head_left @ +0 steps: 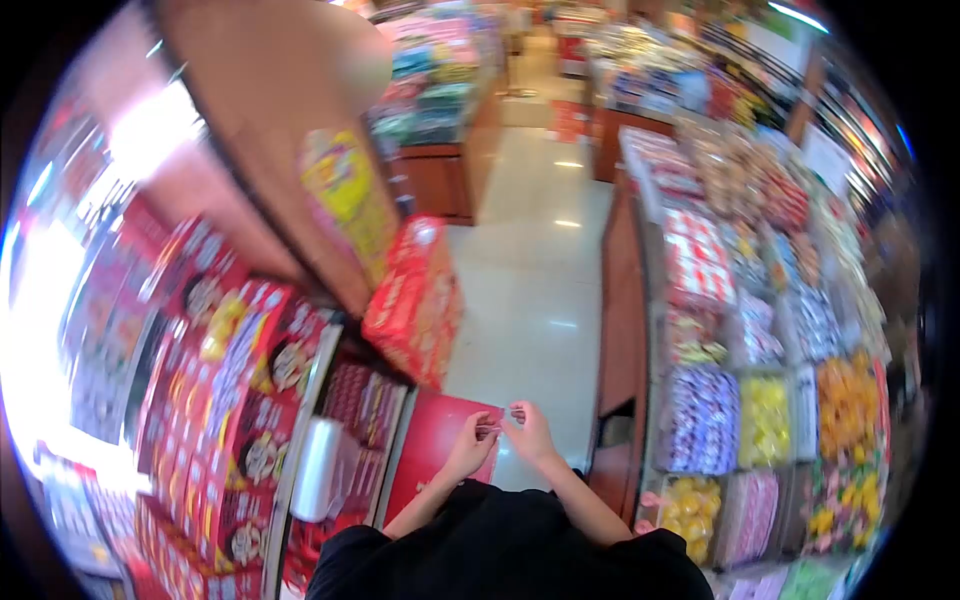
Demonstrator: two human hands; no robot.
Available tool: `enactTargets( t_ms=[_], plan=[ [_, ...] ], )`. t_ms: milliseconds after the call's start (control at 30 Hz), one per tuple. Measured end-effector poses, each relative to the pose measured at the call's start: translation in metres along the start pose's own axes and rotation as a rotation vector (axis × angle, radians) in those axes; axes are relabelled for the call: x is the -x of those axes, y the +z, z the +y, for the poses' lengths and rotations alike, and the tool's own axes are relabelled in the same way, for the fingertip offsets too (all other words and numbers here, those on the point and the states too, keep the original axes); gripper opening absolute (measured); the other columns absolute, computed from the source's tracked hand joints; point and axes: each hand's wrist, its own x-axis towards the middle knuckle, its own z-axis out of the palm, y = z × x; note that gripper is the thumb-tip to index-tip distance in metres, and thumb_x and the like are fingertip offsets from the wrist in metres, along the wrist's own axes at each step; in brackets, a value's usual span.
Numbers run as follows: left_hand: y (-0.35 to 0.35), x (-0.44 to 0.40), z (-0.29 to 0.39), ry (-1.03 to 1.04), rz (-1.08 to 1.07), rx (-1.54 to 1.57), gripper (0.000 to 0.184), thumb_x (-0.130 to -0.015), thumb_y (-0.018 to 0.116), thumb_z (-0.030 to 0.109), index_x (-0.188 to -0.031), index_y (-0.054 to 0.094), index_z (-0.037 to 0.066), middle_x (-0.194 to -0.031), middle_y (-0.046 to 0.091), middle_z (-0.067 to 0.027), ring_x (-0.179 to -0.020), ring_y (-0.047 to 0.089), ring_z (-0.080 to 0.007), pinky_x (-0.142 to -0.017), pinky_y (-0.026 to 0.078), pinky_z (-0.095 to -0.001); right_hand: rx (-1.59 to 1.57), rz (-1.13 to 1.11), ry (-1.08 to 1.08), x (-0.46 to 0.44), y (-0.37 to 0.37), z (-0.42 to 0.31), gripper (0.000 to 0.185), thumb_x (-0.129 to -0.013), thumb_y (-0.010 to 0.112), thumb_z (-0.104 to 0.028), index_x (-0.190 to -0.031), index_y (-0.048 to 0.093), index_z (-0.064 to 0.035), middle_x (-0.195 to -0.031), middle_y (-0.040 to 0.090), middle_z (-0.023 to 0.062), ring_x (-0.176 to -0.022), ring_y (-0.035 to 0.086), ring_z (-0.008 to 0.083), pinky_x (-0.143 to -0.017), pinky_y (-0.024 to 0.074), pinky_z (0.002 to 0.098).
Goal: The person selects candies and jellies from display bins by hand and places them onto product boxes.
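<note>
My left hand (pixel 474 444) and my right hand (pixel 527 434) meet in front of my body, fingers curled in and pinched close together. Between the fingertips is something small, thin and partly see-through; it is too blurred to name. Below and to the left of the hands lies a flat red surface (pixel 430 440), beside the shelf. A roll of clear plastic bags (pixel 318 470) stands on the shelf left of my left arm.
On the left are stacked red gift boxes (pixel 230 400) and a tall red carton (pixel 418 300). Bins of wrapped sweets (pixel 704 420) line the right. A tiled aisle floor (pixel 530 250) runs ahead between wooden counters (pixel 437 180).
</note>
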Motion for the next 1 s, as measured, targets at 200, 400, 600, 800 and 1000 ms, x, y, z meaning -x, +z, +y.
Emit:
enactTargets(
  t_ms=[200,400,600,800,1000],
  plan=[
    [-0.106,0.075,-0.038,-0.072,0.255,0.115,0.043,-0.089,0.056,0.004,-0.129,0.042,-0.001,-0.114,0.059,-0.0149,-0.099,0.06,-0.0205,-0.083,0.051,-0.0318,-0.003,-0.315,-0.166,-0.004,0.141,-0.053,0.033,-0.08,0.071,-0.01,-0.106,0.056,0.0036,-0.101,0.063,0.0161,-0.092,0.065,0.0235,-0.081,0.0537,0.0336],
    [-0.182,0.121,-0.038,-0.073,0.476,0.049,0.039,-0.085,0.053,-0.003,-0.123,0.046,-0.004,-0.112,0.062,-0.0185,-0.105,0.062,-0.0255,-0.087,0.051,-0.0354,-0.043,-0.616,-0.207,0.019,0.23,-0.119,0.032,-0.08,0.071,-0.01,-0.105,0.057,0.0031,-0.1,0.063,0.0154,-0.09,0.065,0.0224,-0.08,0.0533,0.0324],
    [-0.242,0.12,-0.049,-0.015,0.646,0.211,0.04,-0.085,0.049,-0.006,-0.124,0.045,-0.004,-0.112,0.062,-0.0178,-0.105,0.062,-0.0238,-0.089,0.05,-0.0345,-0.05,-0.697,-0.307,-0.006,0.293,-0.16,0.032,-0.08,0.07,-0.01,-0.106,0.057,0.0035,-0.098,0.062,0.0146,-0.089,0.065,0.0219,-0.078,0.0528,0.0325],
    [-0.332,0.101,-0.025,0.013,0.789,0.207,0.039,-0.087,0.051,-0.007,-0.125,0.043,-0.004,-0.114,0.059,-0.0138,-0.107,0.059,-0.0198,-0.092,0.049,-0.0312,-0.234,-0.801,-0.29,-0.053,0.375,-0.202,0.038,-0.082,0.068,-0.013,-0.113,0.055,0.0033,-0.102,0.064,0.0154,-0.093,0.065,0.0212,-0.08,0.0522,0.0319],
    [-0.446,0.068,0.005,0.023,0.93,0.219,0.038,-0.086,0.056,-0.004,-0.123,0.046,-0.003,-0.109,0.061,-0.0141,-0.097,0.063,-0.0176,-0.081,0.052,-0.0302,-0.451,-0.879,-0.137,-0.109,0.453,-0.267,0.043,-0.087,0.065,-0.011,-0.124,0.049,0.0045,-0.108,0.063,0.0115,-0.094,0.062,0.0148,-0.084,0.0504,0.0279]
  ],
)
